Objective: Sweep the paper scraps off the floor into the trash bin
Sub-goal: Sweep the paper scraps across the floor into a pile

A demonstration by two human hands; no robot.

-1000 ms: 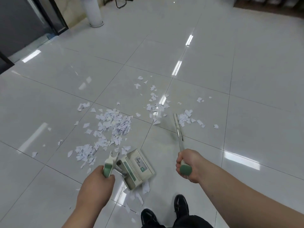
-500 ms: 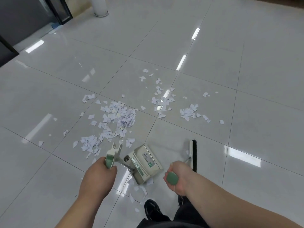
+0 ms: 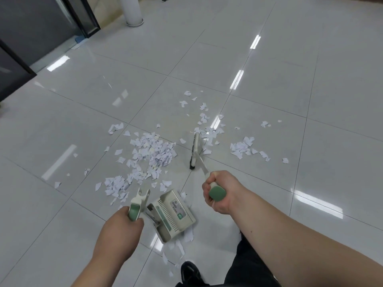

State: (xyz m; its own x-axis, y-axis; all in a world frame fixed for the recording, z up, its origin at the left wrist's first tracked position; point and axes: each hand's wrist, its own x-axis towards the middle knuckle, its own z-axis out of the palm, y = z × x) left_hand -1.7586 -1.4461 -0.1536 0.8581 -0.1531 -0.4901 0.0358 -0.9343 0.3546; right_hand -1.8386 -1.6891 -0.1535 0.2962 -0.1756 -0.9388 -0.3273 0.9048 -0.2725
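Observation:
White paper scraps (image 3: 153, 154) lie scattered over the glossy tiled floor, thickest left of centre, with smaller patches (image 3: 244, 149) to the right. My left hand (image 3: 122, 226) grips the green-tipped handle of a cream dustpan (image 3: 174, 214), whose pan sits on the floor near my feet. My right hand (image 3: 219, 192) grips the green end of a broom handle. The broom head (image 3: 194, 151), with black bristles, touches the floor between the big heap and the middle patch of scraps. A few scraps (image 3: 182, 241) lie under and behind the dustpan. No trash bin is in view.
A white round column base (image 3: 134, 21) stands at the back left. Dark glass door frames (image 3: 41, 34) run along the far left. My black shoe (image 3: 189, 272) and dark trouser leg are at the bottom, just behind the dustpan.
The broom head has swung from low right, near my right hand, forward and left to the middle scraps. My right hand has risen and moved right. The dustpan has stayed put.

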